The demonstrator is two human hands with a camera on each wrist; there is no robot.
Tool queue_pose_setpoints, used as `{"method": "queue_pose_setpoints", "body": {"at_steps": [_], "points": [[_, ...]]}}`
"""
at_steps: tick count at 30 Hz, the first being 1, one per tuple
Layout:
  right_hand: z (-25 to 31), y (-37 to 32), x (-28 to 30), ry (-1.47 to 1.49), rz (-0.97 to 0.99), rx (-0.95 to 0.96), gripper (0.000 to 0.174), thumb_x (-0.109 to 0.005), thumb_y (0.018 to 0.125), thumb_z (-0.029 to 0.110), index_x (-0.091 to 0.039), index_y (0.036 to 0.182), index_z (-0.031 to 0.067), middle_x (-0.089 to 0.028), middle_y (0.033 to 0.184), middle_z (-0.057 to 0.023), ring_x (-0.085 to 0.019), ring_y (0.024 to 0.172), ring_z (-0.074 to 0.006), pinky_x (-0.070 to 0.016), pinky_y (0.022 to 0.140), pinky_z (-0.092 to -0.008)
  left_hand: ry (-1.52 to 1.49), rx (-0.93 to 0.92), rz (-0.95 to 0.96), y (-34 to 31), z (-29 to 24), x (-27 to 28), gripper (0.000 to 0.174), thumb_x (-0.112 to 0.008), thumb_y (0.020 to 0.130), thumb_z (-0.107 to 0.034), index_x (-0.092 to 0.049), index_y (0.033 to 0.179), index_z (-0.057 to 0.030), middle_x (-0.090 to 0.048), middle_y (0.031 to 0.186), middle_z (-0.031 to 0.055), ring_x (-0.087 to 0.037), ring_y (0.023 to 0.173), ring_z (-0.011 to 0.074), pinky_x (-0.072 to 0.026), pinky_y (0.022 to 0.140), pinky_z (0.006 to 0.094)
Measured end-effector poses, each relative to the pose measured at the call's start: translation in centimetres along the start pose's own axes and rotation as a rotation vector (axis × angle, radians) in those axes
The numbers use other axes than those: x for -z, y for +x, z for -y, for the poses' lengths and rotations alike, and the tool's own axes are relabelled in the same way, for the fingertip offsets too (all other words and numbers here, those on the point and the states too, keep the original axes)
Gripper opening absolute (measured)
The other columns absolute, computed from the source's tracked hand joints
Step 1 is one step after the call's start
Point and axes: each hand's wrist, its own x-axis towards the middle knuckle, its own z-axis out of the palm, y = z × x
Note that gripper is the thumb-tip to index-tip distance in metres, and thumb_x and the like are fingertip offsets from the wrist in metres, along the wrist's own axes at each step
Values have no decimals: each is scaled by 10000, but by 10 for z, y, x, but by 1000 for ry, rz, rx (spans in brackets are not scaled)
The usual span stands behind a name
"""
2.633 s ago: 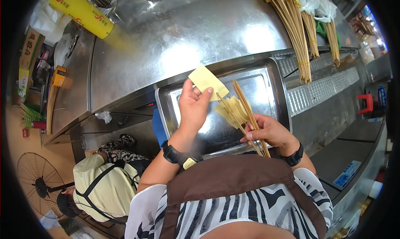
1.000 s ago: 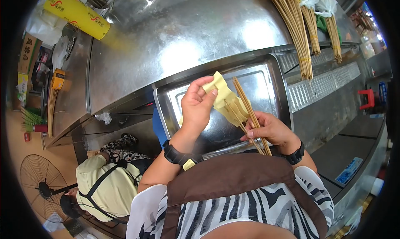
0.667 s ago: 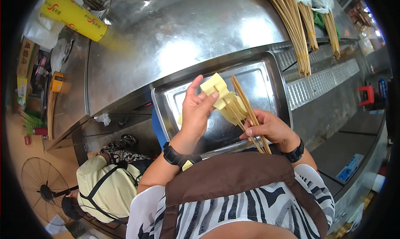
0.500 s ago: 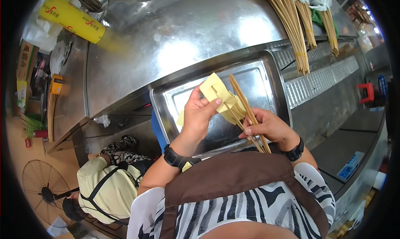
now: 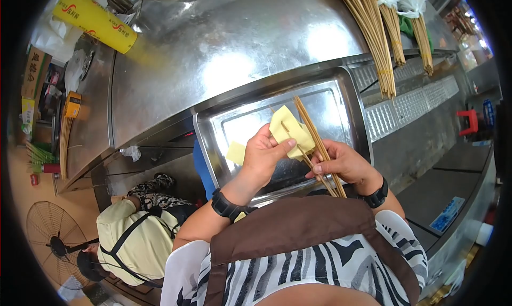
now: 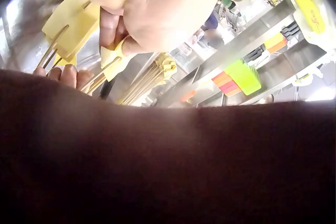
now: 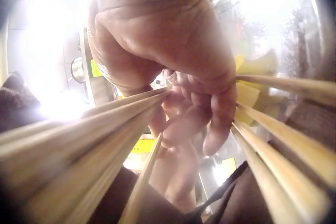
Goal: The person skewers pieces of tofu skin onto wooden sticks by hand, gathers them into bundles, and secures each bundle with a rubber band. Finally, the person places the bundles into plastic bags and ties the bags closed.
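The sheet (image 5: 277, 125) was above the tray (image 5: 358, 111), with a stick (image 5: 307, 160) passing in and out of it. The left hand (image 5: 265, 152) pinched it between thumb and fingers; the right hand (image 5: 344, 162) gripped that stick along with several bare sticks (image 5: 309, 119). More yellow sheet (image 5: 306, 139) hung just behind (how many pieces, I could not tell). The step in hand looked like threading the sheet, partway done. The next move seemed to call for a steady right grip while the left eased the sheet along the stick without tearing it. A loose piece (image 5: 236, 153) lay at the tray's left side. Beyond, bundles (image 5: 381, 44) overhung the edge of the counter (image 5: 176, 82).
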Motion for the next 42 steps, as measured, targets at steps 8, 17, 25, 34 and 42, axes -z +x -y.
{"method": "queue_pose_setpoints", "body": {"at_steps": [8, 17, 25, 34, 42], "points": [[-1, 0, 1, -11, 14, 0, 284, -648, 812, 7, -519, 1066, 10, -572, 819, -25, -603, 700, -120, -527, 809, -350, -3, 55, -10, 0, 2, 0, 353, -584, 882, 0, -469, 1215, 19, -629, 1090, 123, -638, 956, 190, -550, 814, 328], [5, -2, -4, -81, -34, -5, 271, -655, 814, 35, -531, 1054, 13, -565, 818, -19, -600, 707, -116, -529, 785, -320, 9, 87, 6, 4, 8, 5, 331, -583, 883, -10, -498, 1202, 3, -636, 1074, 109, -642, 943, 183, -557, 788, 316], [16, -10, -10, -121, -17, -80, 119, -564, 910, 118, -548, 959, 11, -599, 839, -43, -605, 698, -118, -526, 717, -254, 313, 185, -52, 18, 17, 12, 286, -615, 885, -118, -544, 1134, 4, -650, 998, 92, -644, 850, 157, -542, 692, 297], [5, -2, 0, 73, 20, -20, 143, -527, 922, 79, -578, 1000, -30, -577, 831, -66, -602, 795, -142, -543, 852, -402, 1681, -350, -108, -20, -38, 66, 330, -669, 740, -72, -589, 1059, -38, -600, 979, 85, -586, 893, 280, -484, 793, 371], [2, 4, 1, 93, 41, 16, 136, -606, 875, 56, -517, 966, 10, -559, 785, -28, -591, 685, -121, -539, 842, -405, 1794, -473, 99, -17, -35, 83, 255, -632, 721, -5, -620, 973, -39, -582, 938, 84, -551, 927, 286, -457, 818, 377]]}}
